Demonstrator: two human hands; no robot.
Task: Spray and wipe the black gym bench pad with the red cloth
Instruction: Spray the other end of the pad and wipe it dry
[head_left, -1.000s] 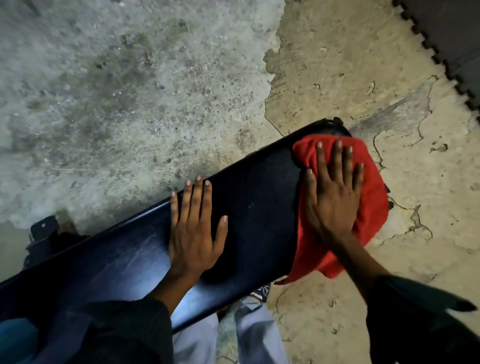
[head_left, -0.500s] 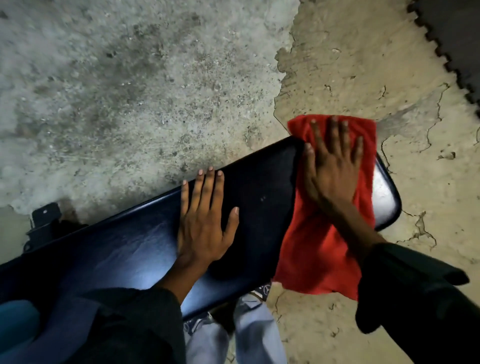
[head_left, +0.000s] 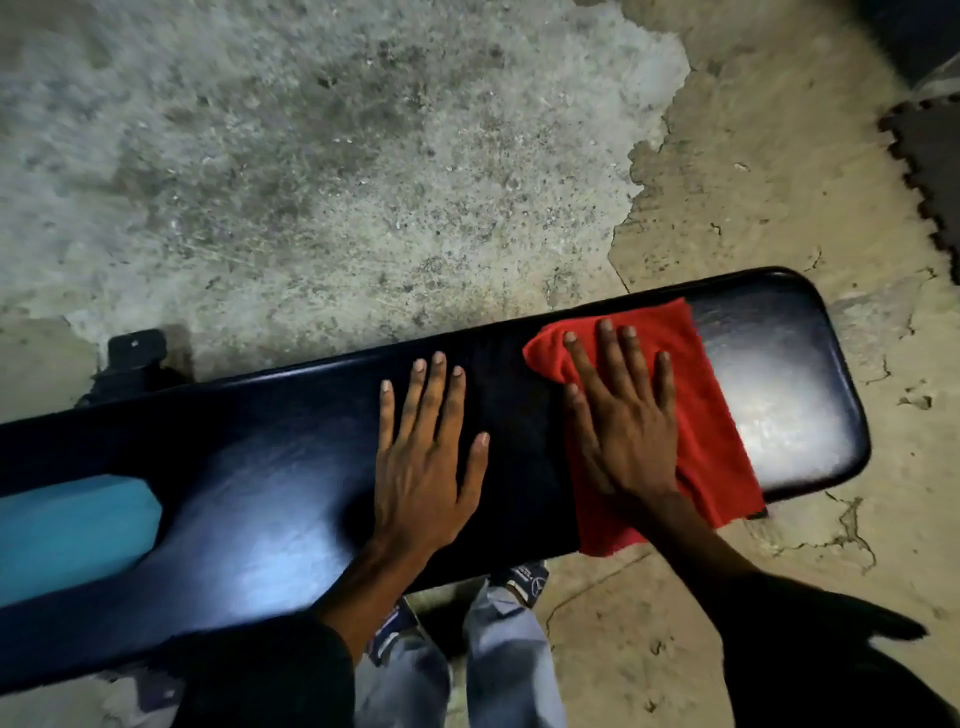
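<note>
The long black gym bench pad (head_left: 260, 493) runs across the view from lower left to right. A red cloth (head_left: 711, 415) lies spread on it near the right end, hanging slightly over the near edge. My right hand (head_left: 623, 415) presses flat on the cloth's left part, fingers spread. To the left of the cloth, my left hand (head_left: 421, 457) rests flat on the bare pad, holding nothing. Right of the cloth, the pad's end (head_left: 779, 395) shines under the light. No spray bottle is clearly seen.
A blurred teal object (head_left: 67, 530) sits at the pad's left end. A black frame foot (head_left: 132, 353) stands behind the bench. Cracked concrete floor (head_left: 363, 182) surrounds it, with a dark interlocking mat (head_left: 930, 171) at the right edge. My shoes (head_left: 524, 582) show below the pad.
My right hand has slid the red cloth from the pad's right end inward, toward my left hand, uncovering the end. My left hand stays flat on the pad.
</note>
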